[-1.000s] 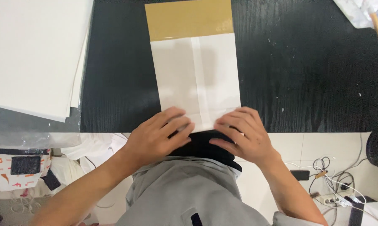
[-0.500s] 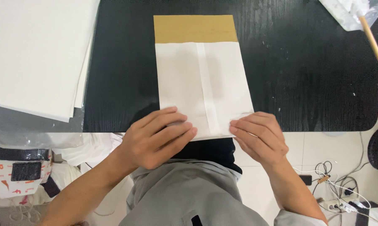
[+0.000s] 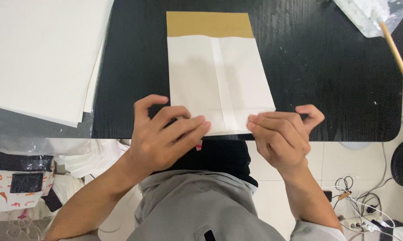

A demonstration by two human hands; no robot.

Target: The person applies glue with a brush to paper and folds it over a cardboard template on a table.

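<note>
Head view: both hands at the near edge of a flat paper bag (image 3: 219, 76).

I see the bag lying on the black table (image 3: 326, 67), brown band far. Left hand (image 3: 165, 136) presses the bottom edge with curled fingers; right hand (image 3: 279, 136) pinches the bottom right corner. White sheets (image 3: 40, 53) lie left.

The left hand (image 3: 165, 138) and right hand (image 3: 279, 136) cover the lower corners of the white paper bag (image 3: 219, 80), so the bottom edge is mostly hidden. The stack of white sheets (image 3: 40, 53) runs off the upper left, and the wooden stick (image 3: 400, 62) and plastic bag (image 3: 366, 13), maybe crumpled, get cut off upper right.
</note>
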